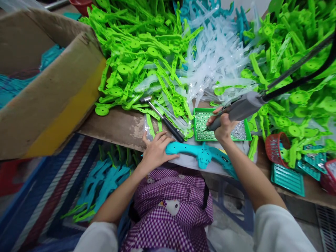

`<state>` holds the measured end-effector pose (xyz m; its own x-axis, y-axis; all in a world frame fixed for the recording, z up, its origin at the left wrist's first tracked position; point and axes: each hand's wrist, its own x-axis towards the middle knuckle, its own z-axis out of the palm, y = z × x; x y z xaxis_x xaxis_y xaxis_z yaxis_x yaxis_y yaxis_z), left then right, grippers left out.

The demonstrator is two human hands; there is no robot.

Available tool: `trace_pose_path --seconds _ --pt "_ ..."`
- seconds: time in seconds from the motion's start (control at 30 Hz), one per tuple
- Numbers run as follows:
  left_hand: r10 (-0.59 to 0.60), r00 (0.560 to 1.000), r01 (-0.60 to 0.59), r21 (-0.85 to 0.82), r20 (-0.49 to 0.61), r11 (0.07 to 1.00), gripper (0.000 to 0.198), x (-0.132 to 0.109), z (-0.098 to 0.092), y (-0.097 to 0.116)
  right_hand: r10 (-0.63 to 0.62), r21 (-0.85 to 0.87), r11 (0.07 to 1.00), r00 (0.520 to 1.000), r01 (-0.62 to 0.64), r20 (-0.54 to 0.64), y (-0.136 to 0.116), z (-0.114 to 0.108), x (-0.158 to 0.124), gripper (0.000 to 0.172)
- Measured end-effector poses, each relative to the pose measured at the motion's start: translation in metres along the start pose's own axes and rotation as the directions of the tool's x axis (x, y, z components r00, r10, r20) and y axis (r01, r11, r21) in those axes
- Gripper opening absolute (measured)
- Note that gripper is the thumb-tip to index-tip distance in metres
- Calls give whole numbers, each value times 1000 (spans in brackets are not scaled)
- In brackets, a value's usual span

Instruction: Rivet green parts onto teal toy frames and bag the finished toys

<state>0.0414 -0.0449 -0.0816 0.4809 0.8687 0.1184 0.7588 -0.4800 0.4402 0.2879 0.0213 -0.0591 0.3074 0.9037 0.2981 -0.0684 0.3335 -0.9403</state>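
My left hand (157, 148) straddles the left end of a long teal plastic part (185, 148), its thumb along the near edge and its fingers over the far side. The part lies crosswise at the table's front edge, with a round joint in its middle. In my right hand (224, 127) is a grey electric screwdriver (244, 106), its cable running up to the right. The driver's tip points down into a green tray (195, 134) with a perforated plate and loose small screws. A hammer (165, 120) with a black handle lies between my left hand and the tray.
Bright green plastic parts (131, 70) and clear plastic pieces (215, 52) are heaped behind. A cardboard box (52, 101) stands left, above a striped bag (65, 175) beside stacked teal parts (107, 182). At right are a red basket (275, 150) and teal trays (287, 178).
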Motion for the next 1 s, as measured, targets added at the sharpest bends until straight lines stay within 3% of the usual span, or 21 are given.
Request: trace_pose_path --seconds 0.53,0.67,0.77,0.87,1.0 --pt "-5 1000 6 -59 23 998 48 -1 0 -2 19 19 1000 1000 -19 -5 -3 0 1 45" --pt "30 1000 -30 -121 -2 992 55 -2 -7 -2 -5 7 1000 998 5 -55 -24 2 6 54" --pt "80 997 -76 -128 23 989 55 1 -9 1 -24 114 993 997 32 -69 -47 12 -2 58" --pt "128 984 -118 -89 123 989 48 10 -5 9 -49 223 974 999 45 12 -58 28 -27 59" --pt "137 976 -135 -23 171 991 35 22 5 20 44 240 967 982 -89 186 -48 42 -55 57"
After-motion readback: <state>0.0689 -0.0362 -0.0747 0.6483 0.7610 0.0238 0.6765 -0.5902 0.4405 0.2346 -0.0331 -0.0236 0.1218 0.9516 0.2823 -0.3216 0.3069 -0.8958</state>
